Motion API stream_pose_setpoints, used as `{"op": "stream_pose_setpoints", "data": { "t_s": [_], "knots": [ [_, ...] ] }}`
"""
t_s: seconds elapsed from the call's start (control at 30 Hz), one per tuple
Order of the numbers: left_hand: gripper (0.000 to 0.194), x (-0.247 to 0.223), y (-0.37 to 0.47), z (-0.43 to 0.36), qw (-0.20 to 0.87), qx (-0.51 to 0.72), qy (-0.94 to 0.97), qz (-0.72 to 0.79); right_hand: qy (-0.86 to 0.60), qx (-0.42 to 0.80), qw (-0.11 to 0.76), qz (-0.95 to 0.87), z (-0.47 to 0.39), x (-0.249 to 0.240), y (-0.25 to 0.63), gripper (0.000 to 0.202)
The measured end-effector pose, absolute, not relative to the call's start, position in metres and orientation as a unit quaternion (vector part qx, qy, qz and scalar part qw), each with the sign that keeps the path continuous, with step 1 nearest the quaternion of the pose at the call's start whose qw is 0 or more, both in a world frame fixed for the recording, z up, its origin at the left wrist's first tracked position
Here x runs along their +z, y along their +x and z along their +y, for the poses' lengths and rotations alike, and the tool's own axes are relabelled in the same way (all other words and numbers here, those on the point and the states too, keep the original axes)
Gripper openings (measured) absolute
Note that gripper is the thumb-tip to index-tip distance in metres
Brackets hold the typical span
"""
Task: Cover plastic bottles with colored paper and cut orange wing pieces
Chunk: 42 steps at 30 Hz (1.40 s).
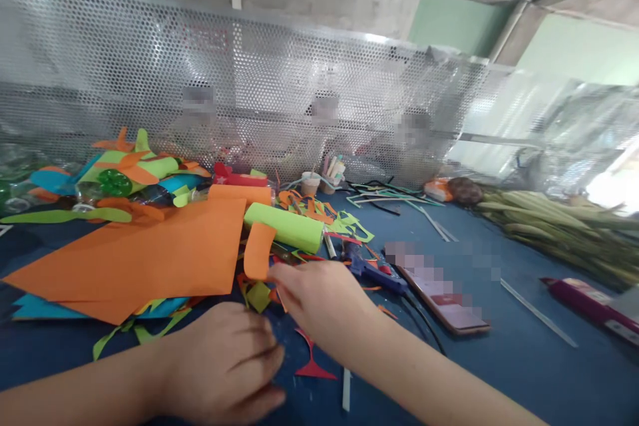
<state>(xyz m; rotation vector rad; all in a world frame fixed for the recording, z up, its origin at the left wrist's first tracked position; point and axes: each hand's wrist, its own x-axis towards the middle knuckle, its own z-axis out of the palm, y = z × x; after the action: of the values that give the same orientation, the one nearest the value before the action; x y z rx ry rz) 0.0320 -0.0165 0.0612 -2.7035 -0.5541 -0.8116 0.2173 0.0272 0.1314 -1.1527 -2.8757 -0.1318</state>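
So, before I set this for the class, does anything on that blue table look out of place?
Yes. The glue gun lies amid loose paper scraps, an untidy spot for a tool that may get hot. A smartphone beside it also seems odd among craft materials.

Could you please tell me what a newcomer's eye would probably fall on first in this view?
Most likely the large orange sheet on the left of the blue table, with the lime-green cylinder just to its right. Next might come the curled orange piece at the fingertips of the right hand, near the middle. The phone lies farther right, on the table.
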Motion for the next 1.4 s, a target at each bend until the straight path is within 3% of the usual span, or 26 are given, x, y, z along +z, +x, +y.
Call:
{"op": "stream_pose_setpoints", "data": {
  "t_s": [0.13,0.23,0.37,0.43,0.5,0.57,0.67,1.0,1.23,1.3,1.4],
  "knots": [
    [0.025,0.053,0.014,-0.042,0.156,-0.340,-0.880,-0.293,-0.249,0.032,-0.035,-0.967,0.016,0.119,0.221,0.018],
    [0.035,0.041,0.013,-0.043,0.123,-0.309,-0.852,-0.404,-0.215,0.082,-0.035,-0.973,0.012,0.123,0.225,0.021],
    [0.040,0.030,0.013,-0.043,0.057,-0.285,-0.857,-0.425,-0.212,0.280,-0.075,-0.933,0.037,0.146,0.235,0.036],
    [0.040,0.029,0.007,-0.044,0.031,-0.293,-0.862,-0.413,-0.344,0.199,-0.019,-0.917,0.066,0.153,0.244,0.037],
    [0.040,0.032,-0.001,-0.045,0.008,-0.290,-0.874,-0.389,-0.505,0.042,0.014,-0.862,0.098,0.153,0.255,0.022],
    [0.045,0.037,-0.007,-0.044,-0.017,-0.270,-0.893,-0.359,-0.563,-0.012,0.019,-0.826,0.126,0.145,0.264,0.020],
    [0.048,0.040,-0.009,-0.043,-0.050,-0.267,-0.897,-0.350,-0.582,-0.013,-0.005,-0.813,0.148,0.128,0.267,0.016],
    [0.047,0.010,0.003,-0.041,-0.036,-0.318,-0.870,-0.375,-0.617,-0.039,0.016,-0.786,0.130,0.103,0.240,0.039],
    [0.043,0.005,0.001,-0.042,-0.026,-0.318,-0.865,-0.387,-0.628,-0.084,0.143,-0.760,0.106,0.137,0.244,0.037],
    [0.042,0.010,-0.001,-0.042,-0.037,-0.313,-0.872,-0.376,-0.529,0.042,0.285,-0.798,0.092,0.140,0.242,0.031],
    [0.041,0.022,-0.004,-0.039,-0.047,-0.291,-0.888,-0.354,-0.360,0.424,0.340,-0.758,0.073,0.129,0.234,0.033]
  ]
}}
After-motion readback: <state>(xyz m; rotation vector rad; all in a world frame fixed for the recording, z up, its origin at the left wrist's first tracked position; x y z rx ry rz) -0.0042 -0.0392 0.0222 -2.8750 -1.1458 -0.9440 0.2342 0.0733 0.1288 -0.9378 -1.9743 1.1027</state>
